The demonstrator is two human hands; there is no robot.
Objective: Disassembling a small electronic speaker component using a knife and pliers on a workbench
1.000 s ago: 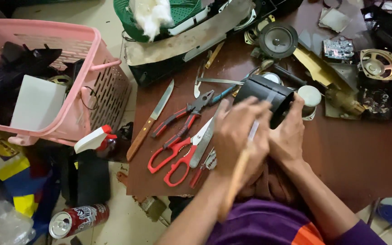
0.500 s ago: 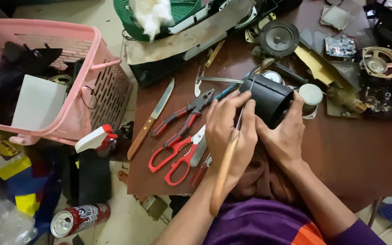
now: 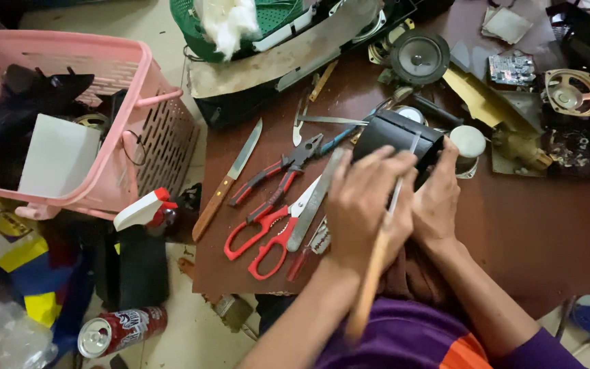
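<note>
My left hand (image 3: 364, 203) grips a long tool with a pale wooden handle (image 3: 370, 273); its thin metal end reaches up against a black cylindrical object (image 3: 396, 138) on the brown table (image 3: 534, 232). My right hand (image 3: 437, 198) holds that black object from the right side, thumb on its edge. Just left of my left hand lie red-handled scissors (image 3: 268, 232), red-handled pliers (image 3: 274, 174) and a flat metal file (image 3: 312, 201).
A wooden-handled knife (image 3: 227, 181) lies at the table's left edge. Loudspeakers (image 3: 419, 56) (image 3: 571, 92), a circuit board (image 3: 511, 68) and a white round lid (image 3: 468, 141) sit farther back. A pink basket (image 3: 131, 137), a spray bottle (image 3: 146, 208) and a drink can (image 3: 121, 329) are on the left.
My left hand has shifted slightly with the wooden-handled tool, working its tip along the black object. The right hand keeps its hold.
</note>
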